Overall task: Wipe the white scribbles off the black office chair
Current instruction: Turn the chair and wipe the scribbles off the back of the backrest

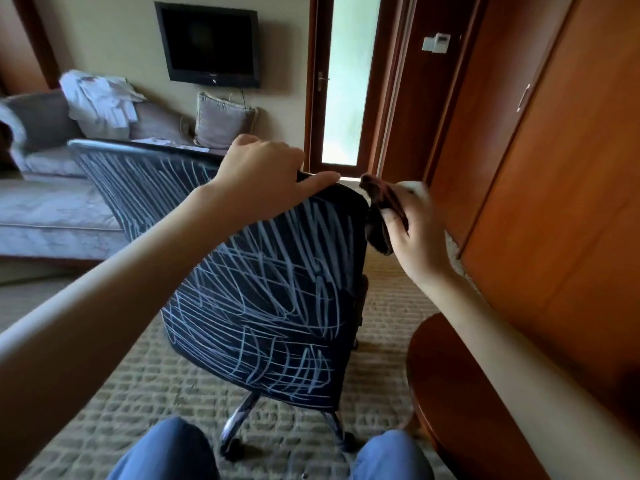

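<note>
Chair (277, 292) sits right in front of your knees on the carpet (145, 382), backrest covered in white scribbles (263, 306). Your left hand (258, 174) grips its top edge, and your right hand (415, 233) pinches a dark cloth (381, 216) just beside the top right corner.

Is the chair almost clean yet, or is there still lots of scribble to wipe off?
Not clean yet. White scribbles cover nearly the whole back of the black chair, so no wiped patch shows. The left hand grips the chair's top edge. The right hand holds a dark cloth beside the top corner. All the wiping looks left to do.
</note>
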A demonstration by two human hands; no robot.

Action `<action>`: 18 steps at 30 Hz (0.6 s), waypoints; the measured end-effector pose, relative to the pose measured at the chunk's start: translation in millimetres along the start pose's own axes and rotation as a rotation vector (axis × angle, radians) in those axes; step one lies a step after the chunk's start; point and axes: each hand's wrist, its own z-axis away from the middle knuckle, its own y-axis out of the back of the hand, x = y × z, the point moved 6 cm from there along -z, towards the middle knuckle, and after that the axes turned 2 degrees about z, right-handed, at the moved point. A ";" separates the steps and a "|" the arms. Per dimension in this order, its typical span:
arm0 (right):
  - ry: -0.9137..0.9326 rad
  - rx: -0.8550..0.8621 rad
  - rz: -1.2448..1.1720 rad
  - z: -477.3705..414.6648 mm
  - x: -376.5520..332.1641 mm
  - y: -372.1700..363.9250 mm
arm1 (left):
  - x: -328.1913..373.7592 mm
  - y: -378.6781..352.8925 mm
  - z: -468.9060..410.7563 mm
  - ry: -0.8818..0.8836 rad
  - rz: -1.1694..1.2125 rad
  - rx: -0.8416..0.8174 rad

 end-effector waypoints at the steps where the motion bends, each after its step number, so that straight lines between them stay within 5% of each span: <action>1: -0.002 0.011 0.017 -1.0 -2.1 1.3 | -3.2 1.1 0.7 0.008 -0.032 -0.009; 9: 0.170 0.011 -0.101 1.4 -48.0 -30.4 | -34.5 4.6 11.3 0.020 -0.052 -0.105; 13: 0.176 0.060 -0.184 28.0 -50.8 -55.7 | -26.1 -8.8 16.8 -0.152 0.006 -0.213; 18: 0.144 -0.028 -0.135 102.2 -26.9 -107.5 | -43.0 -8.1 30.2 -0.123 0.084 -0.150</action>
